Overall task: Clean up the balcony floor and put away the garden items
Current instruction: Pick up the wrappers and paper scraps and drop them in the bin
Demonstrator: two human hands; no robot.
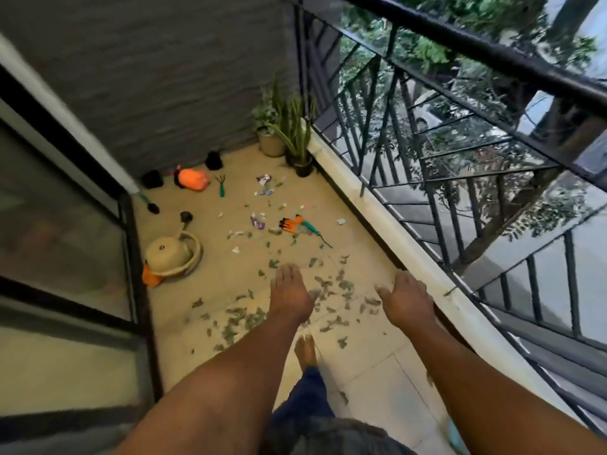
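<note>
No legible text, labels, brands or numbers anywhere in the head view. The crumpled wrappers (263, 179) near the floor's far edge carry purple and white print (too small and blurred to read). The orange bag (193, 180) by the far wall shows no readable marking.

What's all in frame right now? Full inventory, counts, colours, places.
dry leaves: many, grey-green, scattered over the near and middle floor
paper scraps: several, white and purple, middle to far floor
gardening glove: one, orange and black, mid floor
hand tool: one, teal handle, beside the glove
hand rake: one, green handle, far floor
orange bag: one, by the far wall
watering can: one, beige, on its side at the left
potted plants: two, green, far corner
railing: black, right side
left hand: open, empty
right hand: open, empty
</note>
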